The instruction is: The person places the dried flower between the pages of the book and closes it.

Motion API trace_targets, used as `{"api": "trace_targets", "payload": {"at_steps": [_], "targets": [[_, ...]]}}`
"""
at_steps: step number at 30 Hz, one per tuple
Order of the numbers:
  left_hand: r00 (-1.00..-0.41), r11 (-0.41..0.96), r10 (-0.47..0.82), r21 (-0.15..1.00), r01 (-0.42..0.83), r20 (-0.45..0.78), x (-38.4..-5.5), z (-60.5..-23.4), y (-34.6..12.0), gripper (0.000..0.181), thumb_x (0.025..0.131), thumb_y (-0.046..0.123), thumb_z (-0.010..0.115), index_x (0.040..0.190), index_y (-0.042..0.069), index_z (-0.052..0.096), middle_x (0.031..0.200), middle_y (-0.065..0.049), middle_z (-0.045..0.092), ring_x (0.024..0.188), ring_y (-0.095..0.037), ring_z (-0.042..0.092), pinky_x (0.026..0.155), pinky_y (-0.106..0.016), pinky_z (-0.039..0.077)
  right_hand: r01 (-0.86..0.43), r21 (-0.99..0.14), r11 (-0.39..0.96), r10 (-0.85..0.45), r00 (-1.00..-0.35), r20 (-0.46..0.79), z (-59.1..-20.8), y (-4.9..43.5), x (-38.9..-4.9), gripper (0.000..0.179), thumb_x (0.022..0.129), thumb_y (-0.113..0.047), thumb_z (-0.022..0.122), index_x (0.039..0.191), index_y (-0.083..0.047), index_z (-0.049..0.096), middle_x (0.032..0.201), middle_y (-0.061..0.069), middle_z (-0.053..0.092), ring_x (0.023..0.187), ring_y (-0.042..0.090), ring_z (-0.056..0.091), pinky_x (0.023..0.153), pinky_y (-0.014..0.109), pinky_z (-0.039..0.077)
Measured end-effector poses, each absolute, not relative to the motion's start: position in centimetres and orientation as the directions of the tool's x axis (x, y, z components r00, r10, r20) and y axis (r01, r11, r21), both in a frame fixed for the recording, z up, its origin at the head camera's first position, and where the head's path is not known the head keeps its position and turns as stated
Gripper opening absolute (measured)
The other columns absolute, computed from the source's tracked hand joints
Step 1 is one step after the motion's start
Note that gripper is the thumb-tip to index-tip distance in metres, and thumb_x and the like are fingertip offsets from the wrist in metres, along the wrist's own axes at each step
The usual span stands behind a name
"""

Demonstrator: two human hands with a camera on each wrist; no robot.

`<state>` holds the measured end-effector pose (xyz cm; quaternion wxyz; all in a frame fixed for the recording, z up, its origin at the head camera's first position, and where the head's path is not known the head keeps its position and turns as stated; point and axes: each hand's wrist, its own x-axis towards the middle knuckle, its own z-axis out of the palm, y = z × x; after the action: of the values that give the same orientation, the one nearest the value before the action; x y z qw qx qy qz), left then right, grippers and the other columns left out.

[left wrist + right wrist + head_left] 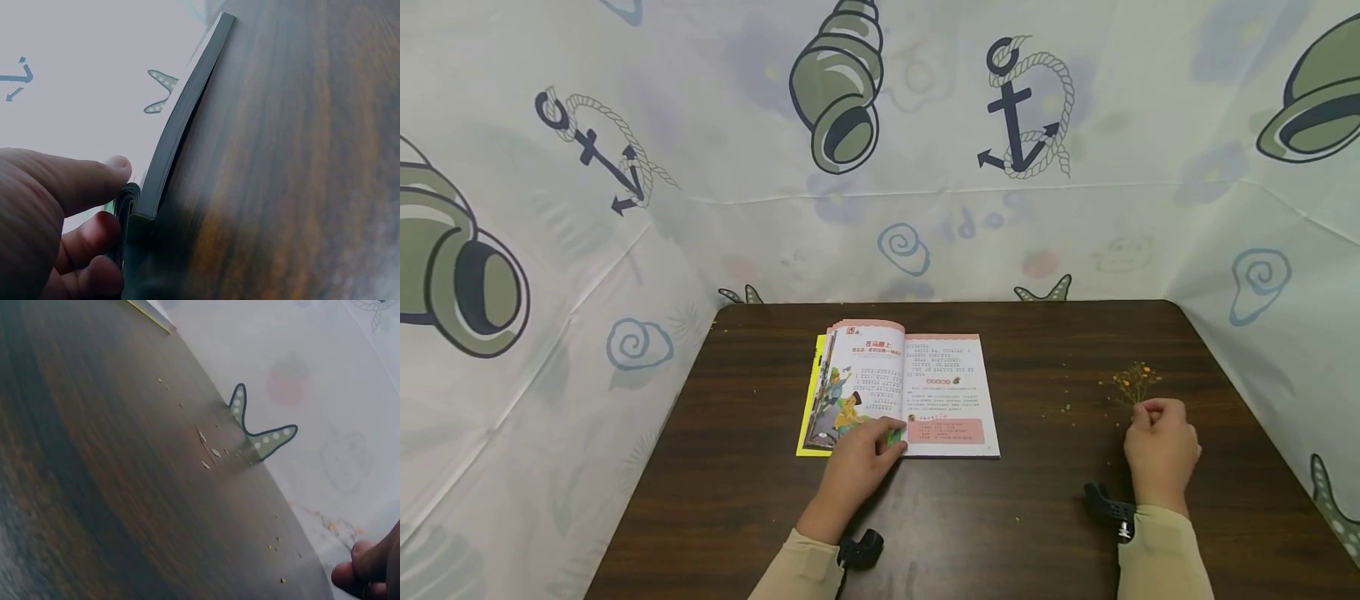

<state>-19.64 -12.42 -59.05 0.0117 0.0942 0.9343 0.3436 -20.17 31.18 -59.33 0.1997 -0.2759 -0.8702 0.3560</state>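
An open book (pixel 951 379) lies on the dark wooden table, its left page printed with a colourful picture. At its lower edge by the spine, my left hand (pixel 857 467) grips the left-hand pages. In the left wrist view the thumb lies on top of the book (pixel 181 119) and curled fingers sit at the edge below; their tips are partly hidden. Off to the right, my right hand (pixel 1163 450) pinches the stems of a small sprig of dried yellow-orange flowers (pixel 1135 382), held with its blossoms pointing away from me.
Small dry bits (pixel 215 452) are scattered on the table (pixel 1037 517) between the book and the sprig. A yellow cover or sheet (pixel 811 400) shows under the book's left side. Printed cloth (pixel 947 250) hangs behind the table and at both sides.
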Motion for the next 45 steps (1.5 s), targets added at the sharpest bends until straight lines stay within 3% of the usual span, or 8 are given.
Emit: {"api": "trace_targets", "payload": {"at_steps": [4,10,14,17,21,27,34,45], "targets": [[-0.982,0.754,0.185,0.634,0.169,0.041,-19.6,-59.1,-12.4,0.028,0.101,0.034,0.08,0.128,0.025,0.079,0.074,0.008,0.054,0.064,-0.007,0.046,0.057,-0.023,0.036,0.306,-0.744,0.593,0.64,-0.74,0.206,-59.4,30.8,-20.3,0.024,0.111,-0.023,0.063,0.122,-0.002,0.069,0.105,0.02,0.075,0.078,0.019,0.058,0.067,0.03,0.039],[-0.981,0.756,0.19,0.632,0.168,0.032,-19.7,-59.1,-12.4,0.029,0.101,0.034,0.08,0.128,0.025,0.078,0.075,0.009,0.055,0.065,-0.007,0.047,0.058,-0.023,0.037,0.253,-0.79,0.559,0.627,-0.752,0.204,-59.8,30.6,-20.5,0.02,0.108,-0.017,0.069,0.124,-0.006,0.074,0.11,0.014,0.078,0.069,-0.009,0.053,0.06,0.012,0.043],[-0.98,0.754,0.195,0.634,0.171,0.033,-19.7,-59.3,-12.4,0.029,0.101,0.034,0.08,0.128,0.025,0.078,0.075,0.009,0.055,0.065,-0.007,0.047,0.058,-0.024,0.037,0.281,-0.779,0.56,0.622,-0.764,0.171,-59.9,30.6,-20.4,0.021,0.108,-0.018,0.068,0.124,-0.006,0.075,0.11,0.016,0.076,0.071,0.002,0.058,0.061,0.016,0.043],[-0.98,0.757,0.198,0.629,0.177,0.039,-19.7,-59.4,-12.4,0.029,0.1,0.033,0.081,0.128,0.025,0.078,0.075,0.009,0.054,0.065,-0.007,0.047,0.058,-0.024,0.037,0.279,-0.756,0.592,0.6,-0.779,0.182,-59.9,30.2,-20.5,0.021,0.109,-0.018,0.066,0.119,-0.002,0.076,0.115,0.02,0.068,0.085,0.019,0.056,0.071,0.027,0.04],[-0.979,0.758,0.198,0.627,0.18,0.042,-19.7,-59.5,-12.5,0.029,0.101,0.034,0.08,0.128,0.025,0.078,0.075,0.009,0.054,0.065,-0.007,0.047,0.058,-0.024,0.037,0.242,-0.766,0.596,0.556,-0.812,0.176,-59.6,29.3,-20.6,0.022,0.11,-0.018,0.063,0.119,0.0,0.072,0.116,0.021,0.06,0.096,0.028,0.054,0.077,0.035,0.038],[-0.98,0.752,0.195,0.637,0.169,0.03,-19.7,-59.3,-12.5,0.029,0.102,0.034,0.079,0.129,0.026,0.077,0.075,0.009,0.055,0.065,-0.008,0.047,0.058,-0.024,0.037,0.228,-0.777,0.587,0.455,-0.887,0.083,-59.3,27.3,-20.9,0.025,0.113,-0.026,0.056,0.122,-0.003,0.064,0.109,0.016,0.064,0.094,0.026,0.056,0.076,0.032,0.042],[-0.982,0.751,0.185,0.641,0.156,0.023,-19.8,-59.3,-12.5,0.028,0.102,0.035,0.079,0.128,0.027,0.077,0.074,0.009,0.055,0.063,-0.008,0.047,0.058,-0.024,0.037,0.122,-0.813,0.57,0.34,-0.935,0.098,-59.9,24.1,-21.3,0.018,0.114,-0.026,0.057,0.118,-0.01,0.062,0.093,0.011,0.069,0.078,0.015,0.058,0.067,0.025,0.044],[-0.983,0.749,0.184,0.645,0.151,0.017,-19.8,-59.2,-12.4,0.028,0.102,0.034,0.079,0.128,0.026,0.078,0.072,0.008,0.054,0.061,-0.008,0.045,0.056,-0.024,0.036,-0.026,-0.865,0.5,0.188,-0.972,0.138,-60.6,19.1,-21.2,0.009,0.107,-0.01,0.068,0.116,-0.007,0.069,0.092,0.011,0.074,0.074,0.008,0.061,0.062,0.02,0.046]]}}
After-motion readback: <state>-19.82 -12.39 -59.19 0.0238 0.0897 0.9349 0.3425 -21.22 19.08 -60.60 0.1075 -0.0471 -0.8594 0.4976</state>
